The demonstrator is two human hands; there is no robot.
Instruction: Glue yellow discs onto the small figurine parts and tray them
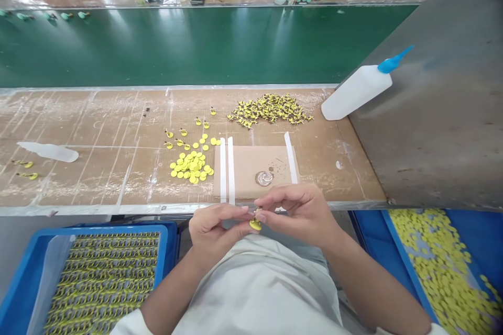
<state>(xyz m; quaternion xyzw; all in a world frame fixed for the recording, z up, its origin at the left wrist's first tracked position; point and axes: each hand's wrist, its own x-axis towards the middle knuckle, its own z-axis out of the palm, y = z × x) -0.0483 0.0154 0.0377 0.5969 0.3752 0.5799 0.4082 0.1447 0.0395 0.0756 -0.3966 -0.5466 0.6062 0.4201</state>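
Note:
A small yellow-and-brown figure on a round yellow disc (255, 224) is held between my hands, just in front of the table edge. My left hand (220, 227) pinches it from the left, thumb near the disc. From the other side, the thumb and index finger of my right hand (301, 214) close on its upper part; the fingers partly hide it. Beyond my hands a cardboard sheet (245, 167) with white tape strips bears a whitish smear of paste (264, 178). Left of it lies a pile of yellow discs (192, 166). A heap of small yellow-and-brown figures (271, 109) lies farther back.
A white bottle with a blue nozzle (357, 91) leans against a metal panel (436, 94) at right. Another white bottle (49, 152) lies at left. Blue crates (163, 256) flank me below the table. Beyond the green belt (196, 47), people sit at another bench.

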